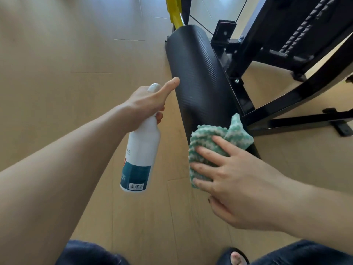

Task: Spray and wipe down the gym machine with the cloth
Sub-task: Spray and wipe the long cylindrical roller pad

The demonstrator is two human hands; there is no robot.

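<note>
A long black textured roller pad (196,73) of the gym machine runs from the upper middle down toward me. My left hand (147,106) grips a white spray bottle (141,152) by its neck, with the thumb stretched toward the pad's left edge. The bottle carries a teal label and a barcode and hangs just left of the pad. My right hand (229,175) presses a green and white cloth (212,142) flat onto the pad's near end, fingers spread straight over it.
The machine's black steel frame (298,96) spreads across the right, with a weight stack (305,22) at the upper right. A yellow part (174,10) rises behind the pad. Pale wooden floor (76,54) lies to the left. My knees and a foot show at the bottom.
</note>
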